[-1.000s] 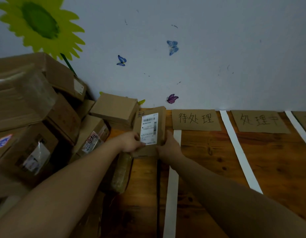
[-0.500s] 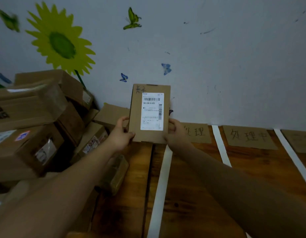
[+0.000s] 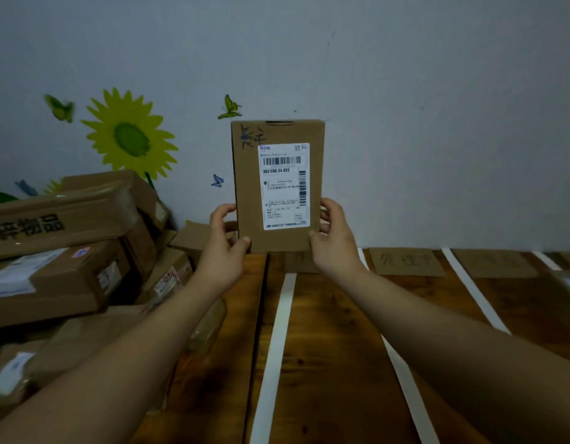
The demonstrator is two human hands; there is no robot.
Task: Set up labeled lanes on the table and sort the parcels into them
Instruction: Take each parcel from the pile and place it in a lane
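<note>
Above the far edge of the bench (image 3: 325,363), about the middle of the view, a flat brown parcel (image 3: 245,187) is held upright in the air in front of the wall (image 3: 405,107). Its white shipping label (image 3: 285,185) faces the camera, with a barcode on top and the number 383-C60-24-823 under it. Some dark handwriting is at the parcel's 11 o'clock corner.

The left hand (image 3: 224,248) grips the parcel at its 7 o'clock corner, thumb on the front face and fingers (image 3: 221,213) curled round the left edge. The right hand (image 3: 333,245) grips the 5 o'clock corner in the same way, its fingers (image 3: 330,208) curled round the right edge.

On the bench, strips of white tape (image 3: 275,357) run from the wall toward 6 o'clock and divide the wood into lanes. At the head of one lane, toward 3 o'clock from the parcel, lies a brown card (image 3: 405,261) with handwritten characters. A second card (image 3: 495,262) further toward 3 o'clock is too blurred to read. Another card (image 3: 298,261) is partly hidden under the parcel and the right hand.

At 9 o'clock of the view a pile of boxes (image 3: 62,267) covers the left end of the bench. On the wall above it is a sunflower sticker (image 3: 129,139).
</note>
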